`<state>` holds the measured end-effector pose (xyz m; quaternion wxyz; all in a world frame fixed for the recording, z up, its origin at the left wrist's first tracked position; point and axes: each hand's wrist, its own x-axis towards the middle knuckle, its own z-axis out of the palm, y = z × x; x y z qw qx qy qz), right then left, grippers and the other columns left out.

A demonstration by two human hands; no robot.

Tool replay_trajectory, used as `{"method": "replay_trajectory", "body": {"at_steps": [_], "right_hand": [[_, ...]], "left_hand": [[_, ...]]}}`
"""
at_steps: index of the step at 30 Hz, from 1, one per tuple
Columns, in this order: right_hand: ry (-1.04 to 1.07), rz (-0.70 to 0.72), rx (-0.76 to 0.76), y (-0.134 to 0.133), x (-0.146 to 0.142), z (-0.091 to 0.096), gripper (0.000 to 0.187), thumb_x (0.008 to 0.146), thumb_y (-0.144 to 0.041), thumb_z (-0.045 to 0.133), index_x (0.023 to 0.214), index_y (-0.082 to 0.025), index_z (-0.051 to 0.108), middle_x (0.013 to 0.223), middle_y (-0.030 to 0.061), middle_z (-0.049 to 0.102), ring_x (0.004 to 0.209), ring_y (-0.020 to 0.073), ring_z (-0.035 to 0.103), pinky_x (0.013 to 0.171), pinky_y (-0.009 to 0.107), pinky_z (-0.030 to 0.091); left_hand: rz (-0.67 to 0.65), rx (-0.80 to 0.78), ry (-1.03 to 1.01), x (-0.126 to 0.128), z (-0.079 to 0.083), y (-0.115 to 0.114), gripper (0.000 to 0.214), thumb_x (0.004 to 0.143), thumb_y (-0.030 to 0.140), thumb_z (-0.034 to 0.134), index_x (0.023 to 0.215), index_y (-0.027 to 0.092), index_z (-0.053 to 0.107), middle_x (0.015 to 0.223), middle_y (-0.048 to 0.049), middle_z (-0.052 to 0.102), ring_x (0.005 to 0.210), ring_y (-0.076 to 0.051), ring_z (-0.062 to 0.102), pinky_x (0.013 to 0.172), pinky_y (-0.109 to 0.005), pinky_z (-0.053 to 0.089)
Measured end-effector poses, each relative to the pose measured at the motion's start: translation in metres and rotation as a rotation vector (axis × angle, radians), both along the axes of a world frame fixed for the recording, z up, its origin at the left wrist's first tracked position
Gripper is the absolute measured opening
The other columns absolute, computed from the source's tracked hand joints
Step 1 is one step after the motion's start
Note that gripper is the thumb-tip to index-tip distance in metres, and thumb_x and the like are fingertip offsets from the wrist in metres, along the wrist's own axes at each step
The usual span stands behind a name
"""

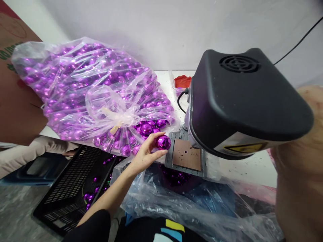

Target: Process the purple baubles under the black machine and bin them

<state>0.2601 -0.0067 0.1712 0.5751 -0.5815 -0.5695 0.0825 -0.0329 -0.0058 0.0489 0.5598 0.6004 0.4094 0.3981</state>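
My left hand (145,156) reaches forward and pinches a shiny purple faceted ball (163,142) between thumb and fingers. It holds the ball at the left edge of a small grey fixture with a brown plate (188,155), under a black machine head (242,101). Just behind the hand lies a big clear tied bag of purple balls (83,90). A blurred skin-toned shape, apparently my right arm and hand (301,151), fills the right edge; no fingers show.
A black slotted crate (65,188) with a few loose purple balls sits lower left. Crumpled clear plastic (191,205) over more purple balls lies in front of the fixture. Another person's beige sleeve (27,153) reaches in from the left. A brown carton (15,101) stands behind it.
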Motion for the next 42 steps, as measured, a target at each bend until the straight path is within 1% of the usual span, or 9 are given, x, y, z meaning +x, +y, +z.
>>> {"method": "replay_trajectory", "body": {"at_steps": [4, 7, 12, 16, 22, 26, 31, 35, 42], "right_hand": [[0.099, 0.002, 0.015, 0.003, 0.001, 0.0, 0.027, 0.086, -0.04, 0.063, 0.079, -0.014, 0.062, 0.062, -0.0016, 0.042, 0.054, -0.0004, 0.04, 0.045, 0.017, 0.029], [0.083, -0.015, 0.02, 0.004, 0.0, -0.001, 0.028, 0.086, -0.041, 0.064, 0.078, -0.014, 0.062, 0.061, -0.0017, 0.043, 0.055, -0.0002, 0.041, 0.045, 0.017, 0.029], [0.083, 0.006, 0.054, 0.005, -0.001, 0.001, 0.042, 0.087, -0.052, 0.06, 0.073, -0.012, 0.059, 0.061, -0.0006, 0.04, 0.057, -0.0009, 0.038, 0.048, 0.013, 0.027], [0.075, 0.002, 0.049, 0.004, -0.001, 0.003, 0.044, 0.087, -0.053, 0.06, 0.073, -0.011, 0.058, 0.063, -0.0002, 0.038, 0.06, -0.0017, 0.035, 0.051, 0.012, 0.026], [0.078, 0.0, 0.046, 0.003, -0.002, 0.003, 0.049, 0.086, -0.058, 0.058, 0.073, -0.011, 0.057, 0.066, 0.0003, 0.035, 0.06, -0.0018, 0.034, 0.05, 0.011, 0.025], [0.046, -0.002, 0.038, 0.003, -0.001, 0.003, 0.051, 0.087, -0.061, 0.056, 0.075, -0.011, 0.059, 0.064, -0.0001, 0.035, 0.059, -0.002, 0.033, 0.05, 0.011, 0.024], [0.028, 0.015, 0.034, 0.003, 0.001, 0.003, 0.05, 0.088, -0.06, 0.055, 0.077, -0.011, 0.06, 0.068, 0.0006, 0.04, 0.064, -0.002, 0.037, 0.054, 0.01, 0.028], [0.033, 0.012, 0.034, 0.003, 0.001, 0.004, 0.056, 0.086, -0.065, 0.054, 0.076, -0.01, 0.06, 0.068, 0.0006, 0.04, 0.065, -0.0023, 0.037, 0.054, 0.01, 0.028], [0.061, 0.018, 0.032, 0.005, 0.0, 0.002, 0.058, 0.086, -0.066, 0.054, 0.076, -0.009, 0.059, 0.064, -0.0007, 0.036, 0.062, -0.0033, 0.034, 0.051, 0.01, 0.026]], "left_hand": [[-0.055, -0.318, -0.336, 0.026, -0.009, -0.011, 0.052, 0.079, 0.03, 0.082, 0.125, 0.025, 0.058, 0.116, -0.0059, 0.067, 0.103, -0.023, 0.068, 0.089, -0.035, 0.056], [-0.114, -0.549, -0.465, 0.037, -0.022, -0.014, 0.044, 0.082, 0.039, 0.077, 0.119, 0.022, 0.059, 0.099, -0.0055, 0.07, 0.082, -0.022, 0.074, 0.074, -0.034, 0.058], [-0.12, -0.656, -0.537, 0.04, -0.033, -0.013, 0.043, 0.082, 0.037, 0.077, 0.119, 0.021, 0.063, 0.095, -0.0055, 0.072, 0.08, -0.018, 0.073, 0.072, -0.029, 0.056], [-0.062, -0.536, -0.437, 0.046, -0.042, -0.008, 0.046, 0.084, 0.045, 0.074, 0.123, 0.022, 0.063, 0.103, -0.006, 0.071, 0.089, -0.019, 0.07, 0.076, -0.03, 0.056], [0.019, -0.156, -0.064, 0.062, -0.057, -0.005, 0.055, 0.081, 0.038, 0.078, 0.129, 0.021, 0.057, 0.122, -0.0077, 0.068, 0.111, -0.024, 0.064, 0.097, -0.037, 0.051], [-0.038, 0.105, 0.235, 0.071, -0.053, -0.004, 0.041, 0.087, 0.038, 0.072, 0.123, 0.021, 0.062, 0.121, -0.0087, 0.069, 0.109, -0.026, 0.065, 0.098, -0.042, 0.05], [-0.099, 0.383, 0.429, 0.079, -0.047, -0.003, 0.035, 0.088, 0.033, 0.071, 0.12, 0.021, 0.062, 0.125, -0.0112, 0.067, 0.119, -0.029, 0.061, 0.104, -0.045, 0.047], [-0.116, 0.411, 0.489, 0.083, -0.054, -0.003, 0.036, 0.09, 0.034, 0.067, 0.122, 0.02, 0.061, 0.125, -0.0119, 0.067, 0.121, -0.03, 0.059, 0.106, -0.047, 0.046], [-0.059, 0.327, 0.329, 0.083, -0.076, -0.003, 0.047, 0.086, 0.042, 0.073, 0.126, 0.02, 0.061, 0.128, -0.0114, 0.067, 0.123, -0.031, 0.059, 0.111, -0.052, 0.043]]}}
